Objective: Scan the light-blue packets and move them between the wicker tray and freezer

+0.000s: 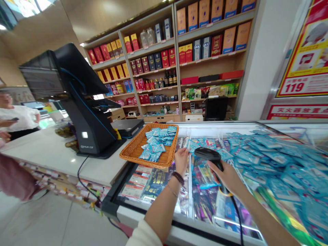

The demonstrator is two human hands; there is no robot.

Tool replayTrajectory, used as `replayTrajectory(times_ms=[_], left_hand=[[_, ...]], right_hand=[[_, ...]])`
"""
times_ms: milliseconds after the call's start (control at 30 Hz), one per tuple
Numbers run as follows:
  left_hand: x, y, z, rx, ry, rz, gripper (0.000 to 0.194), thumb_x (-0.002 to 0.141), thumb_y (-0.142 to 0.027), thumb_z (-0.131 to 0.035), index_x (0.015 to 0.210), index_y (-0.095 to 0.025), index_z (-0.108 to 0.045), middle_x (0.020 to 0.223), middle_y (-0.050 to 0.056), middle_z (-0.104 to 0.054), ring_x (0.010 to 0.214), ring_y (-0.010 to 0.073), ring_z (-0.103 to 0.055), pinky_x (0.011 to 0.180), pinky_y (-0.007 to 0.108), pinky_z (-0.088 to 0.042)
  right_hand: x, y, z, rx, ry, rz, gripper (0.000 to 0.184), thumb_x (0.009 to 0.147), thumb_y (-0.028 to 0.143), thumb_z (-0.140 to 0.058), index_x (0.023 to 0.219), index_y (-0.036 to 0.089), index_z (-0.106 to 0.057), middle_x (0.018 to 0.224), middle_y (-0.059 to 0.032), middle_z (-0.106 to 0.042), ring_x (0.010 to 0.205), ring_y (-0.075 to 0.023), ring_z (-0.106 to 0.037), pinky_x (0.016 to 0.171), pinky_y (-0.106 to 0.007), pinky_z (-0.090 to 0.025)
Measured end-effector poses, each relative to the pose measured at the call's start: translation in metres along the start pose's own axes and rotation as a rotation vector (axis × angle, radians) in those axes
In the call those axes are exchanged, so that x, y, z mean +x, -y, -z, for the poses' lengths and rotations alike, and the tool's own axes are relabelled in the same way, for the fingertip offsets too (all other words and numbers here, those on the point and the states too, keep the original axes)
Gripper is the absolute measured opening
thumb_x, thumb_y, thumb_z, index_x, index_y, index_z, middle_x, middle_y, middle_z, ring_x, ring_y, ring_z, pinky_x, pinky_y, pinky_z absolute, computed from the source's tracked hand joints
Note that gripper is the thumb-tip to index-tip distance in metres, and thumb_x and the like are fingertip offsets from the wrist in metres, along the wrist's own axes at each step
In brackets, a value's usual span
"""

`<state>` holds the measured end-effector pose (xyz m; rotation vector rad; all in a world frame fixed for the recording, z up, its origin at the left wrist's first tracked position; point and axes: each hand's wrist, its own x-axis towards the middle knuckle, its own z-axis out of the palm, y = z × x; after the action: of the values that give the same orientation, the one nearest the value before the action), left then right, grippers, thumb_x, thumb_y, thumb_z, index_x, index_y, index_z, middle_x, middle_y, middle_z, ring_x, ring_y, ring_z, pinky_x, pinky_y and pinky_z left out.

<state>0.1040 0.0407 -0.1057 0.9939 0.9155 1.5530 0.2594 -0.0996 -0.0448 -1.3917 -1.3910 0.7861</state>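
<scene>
A black handheld barcode scanner tilts nose-down toward a small pale-blue foil sachet held upright (its black cable droops below).

- On the poster: "119" in large red numerals on a white panel near the bottom edge, with smaller Chinese text above it.
- On the sign below the poster: red Chinese characters, apparently "灭火器放置点", cut off at the right.
- On the blue packets and the shelf boxes: print too small to read.
</scene>
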Motion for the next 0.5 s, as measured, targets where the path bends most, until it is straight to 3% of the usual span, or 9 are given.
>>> replayTrajectory(times_ms=[500], left_hand=[[-0.0052,-0.0059,0.0026,0.053,0.040,-0.034,0.018,0.086,-0.030,-0.073,0.091,-0.012,-0.071,0.086,0.009,-0.076,0.087,0.0218,-0.076,0.092,0.041,-0.062]], right_hand=[[-0.0034,0.0058,-0.0002,-0.108,0.031,0.007,0.046,0.080,0.070,-0.055,0.061,0.027,-0.054,0.038,0.0011,-0.057,0.035,-0.0179,-0.054,0.049,-0.031,-0.043]])
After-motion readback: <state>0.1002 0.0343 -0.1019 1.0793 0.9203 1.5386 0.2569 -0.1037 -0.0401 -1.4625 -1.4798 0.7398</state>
